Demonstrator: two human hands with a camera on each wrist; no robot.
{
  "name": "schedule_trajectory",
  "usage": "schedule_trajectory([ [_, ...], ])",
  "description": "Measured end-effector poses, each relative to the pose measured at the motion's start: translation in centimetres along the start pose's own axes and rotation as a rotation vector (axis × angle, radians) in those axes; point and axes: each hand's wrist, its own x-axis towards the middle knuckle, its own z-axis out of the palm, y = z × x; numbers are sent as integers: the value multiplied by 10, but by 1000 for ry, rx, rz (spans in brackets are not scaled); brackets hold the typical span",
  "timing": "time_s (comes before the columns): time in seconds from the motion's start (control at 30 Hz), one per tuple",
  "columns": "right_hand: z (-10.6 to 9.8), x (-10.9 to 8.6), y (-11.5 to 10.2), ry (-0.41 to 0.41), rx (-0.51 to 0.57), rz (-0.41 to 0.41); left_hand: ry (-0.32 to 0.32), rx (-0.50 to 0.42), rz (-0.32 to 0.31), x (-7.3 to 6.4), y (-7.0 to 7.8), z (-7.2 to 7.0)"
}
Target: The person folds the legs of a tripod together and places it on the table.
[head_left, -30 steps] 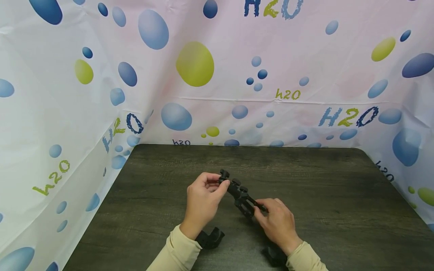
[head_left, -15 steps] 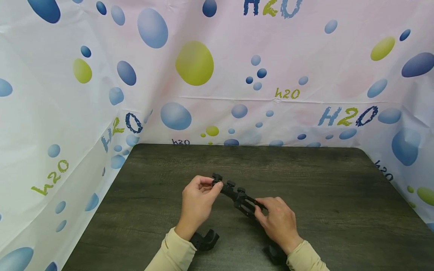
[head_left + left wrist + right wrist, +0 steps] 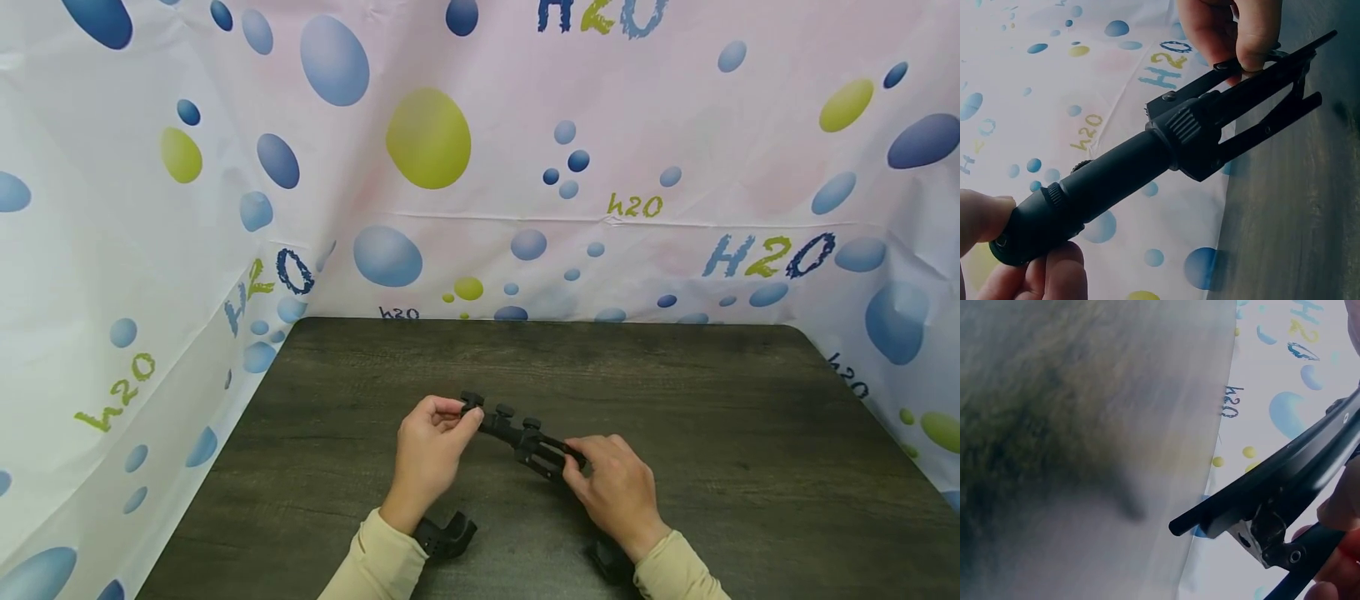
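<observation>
A black mini tripod [image 3: 510, 432] is held up between both hands above the dark table. My left hand [image 3: 427, 454] pinches its head end between thumb and fingers. My right hand [image 3: 617, 492] grips one leg at the other end, thumb on one side and fingers behind. In the left wrist view, the tube [image 3: 1122, 175] runs from the left fingertips to a ribbed collar, where the legs [image 3: 1266, 131] spread slightly apart. Small knobs stick up along the upper side in the head view. The right wrist view shows leg tips and a metal hinge brace [image 3: 1260, 540] close up.
The dark wood-grain table [image 3: 735, 433] is bordered by a white backdrop [image 3: 510, 192] printed with blue and green bubbles. Black wrist-worn devices sit at the left wrist [image 3: 447, 536] and the right wrist [image 3: 609, 562], near the light sleeves.
My left hand has moved left and slightly down with the tripod's head end, so the tripod lies flatter in view. My right hand has stayed nearly still.
</observation>
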Motion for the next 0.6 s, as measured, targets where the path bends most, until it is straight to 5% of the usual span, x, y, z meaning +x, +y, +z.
schedule_trajectory([
  [0.6,-3,-3,1,-39,-17,-56,-22,50,-101,-7,-21,-6],
])
